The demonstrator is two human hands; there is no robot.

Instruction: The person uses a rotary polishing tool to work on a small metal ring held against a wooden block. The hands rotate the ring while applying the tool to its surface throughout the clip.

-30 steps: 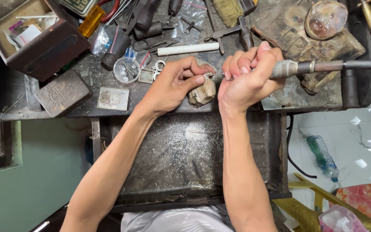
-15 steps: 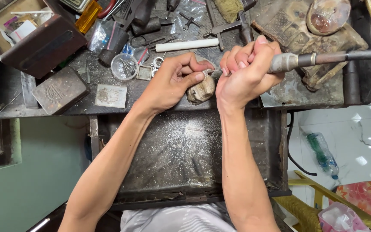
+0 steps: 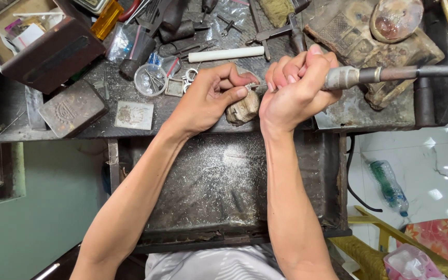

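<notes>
My right hand [image 3: 295, 88] is closed around the metal handpiece of a rotary tool [image 3: 351, 77], whose dark flexible shaft [image 3: 431, 71] runs off to the right. The tool's thin bit points left at a tiny metal piece [image 3: 250, 86] pinched between thumb and fingers of my left hand [image 3: 211, 96]. Both hands rest against a worn wooden bench peg [image 3: 243, 110] at the front edge of the workbench. The small piece is mostly hidden by my fingertips.
An open drawer tray [image 3: 203, 181] dusted with metal filings sits under my forearms. The bench holds a white rod [image 3: 226, 54], a clear round dish [image 3: 150, 80], metal blocks [image 3: 72, 108], a dark box [image 3: 42, 49] and several hand tools. A plastic bottle [image 3: 387, 184] lies on the tiled floor at right.
Both hands stay together at the bench peg; the view has shifted slightly, and the hands sit a little higher and more to the right. Grips are unchanged.
</notes>
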